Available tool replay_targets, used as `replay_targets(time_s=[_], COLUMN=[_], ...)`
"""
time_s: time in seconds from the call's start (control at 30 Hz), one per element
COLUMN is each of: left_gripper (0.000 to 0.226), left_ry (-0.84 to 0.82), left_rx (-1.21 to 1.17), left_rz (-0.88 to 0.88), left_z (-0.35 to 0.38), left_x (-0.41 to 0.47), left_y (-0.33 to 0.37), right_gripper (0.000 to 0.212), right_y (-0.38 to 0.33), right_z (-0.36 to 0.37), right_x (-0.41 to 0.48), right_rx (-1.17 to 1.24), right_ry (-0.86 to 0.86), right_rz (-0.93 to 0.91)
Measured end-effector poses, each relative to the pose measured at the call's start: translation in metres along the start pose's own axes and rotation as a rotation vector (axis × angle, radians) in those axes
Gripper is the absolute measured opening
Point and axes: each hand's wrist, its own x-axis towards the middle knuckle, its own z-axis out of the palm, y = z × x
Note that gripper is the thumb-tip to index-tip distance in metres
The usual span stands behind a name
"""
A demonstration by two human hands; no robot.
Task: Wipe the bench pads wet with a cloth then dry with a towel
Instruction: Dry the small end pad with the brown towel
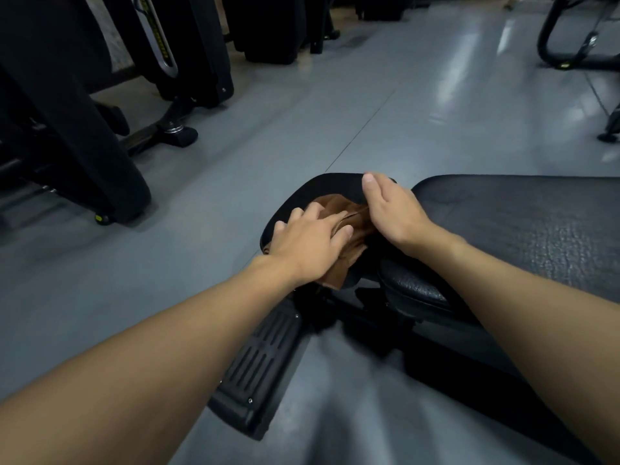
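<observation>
- Position of brown cloth (359, 229): bunched in folds on the small black seat pad (318, 186), at centre frame, between the two hands.
- Seat pad: smooth and dark, with a rounded outline. Its far rim is bare; the cloth covers the near part and hangs slightly over the near edge.
- Left hand (312, 243): palm down on the left part of the cloth. Its fingers (313, 209) are spread apart and pressed flat onto the fabric; the outermost one reaches the pad edge.
- Right hand (392, 213): set on its edge at the right side of the cloth, touching the fabric. The thumb (369, 179) lies straight along the far rim of the seat pad. The remaining fingers are hidden behind the palm, so it cannot be told whether they pinch the cloth or merely rest against it.
- Long pad (520, 226): textured black upholstery extending from centre to the right edge of the frame, just beside the seat pad.
- Lower cushion (412, 286): rounded, grained black, below the right wrist.
- Foot plate (261, 360): black and slotted, lying on the floor at lower centre, under the left forearm.
- Floor (302, 105): grey and glossy, with light reflections at upper right.
- Black gym machines (67, 112): standing at upper left, well apart from the pads. A curved black frame (553, 58) stands at upper right.
</observation>
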Motion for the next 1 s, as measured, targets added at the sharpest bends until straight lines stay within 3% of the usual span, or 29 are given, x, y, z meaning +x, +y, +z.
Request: replay_targets(time_s=[0.13,0.27,0.4,0.5,0.67,0.7,0.83,1.0], left_gripper=[0.033,0.034,0.039,0.048,0.082,0.079,0.031,0.022], left_ry=[0.025,0.134,0.187,0.145,-0.125,-0.18,-0.373,-0.725], left_rx=[-0.159,-0.384,-0.495,-0.538,-0.813,-0.885,-1.204,-1.295], left_rz=[0.078,0.072,0.207,0.3,0.146,0.084,-0.152,-0.191], left_z=[-0.004,-0.01,-0.025,-0.053,-0.137,-0.159,-0.252,-0.381], left_x=[0.007,0.032,0.061,0.076,0.083,0.082,0.076,0.063], left_y=[-0.024,-0.044,-0.04,-0.027,-0.016,-0.01,0.021,0.102], right_gripper=[0.039,0.037,0.061,0.041,0.013,0.014,0.026,0.031], right_y=[0.001,-0.001,-0.025,-0.056,-0.11,-0.121,-0.18,-0.269], right_z=[0.0,-0.002,-0.006,-0.016,-0.057,-0.069,-0.136,-0.284], right_x=[0.001,0.005,0.023,0.038,0.044,0.042,0.019,-0.012], right_rx=[-0.028,-0.017,0.428,0.665,0.779,0.769,0.708,0.657], right_ry=[-0.003,0.001,-0.002,0.035,0.129,0.165,0.247,0.245], right_rz=[0.024,0.09,0.369,0.462,0.589,0.59,0.56,0.518])
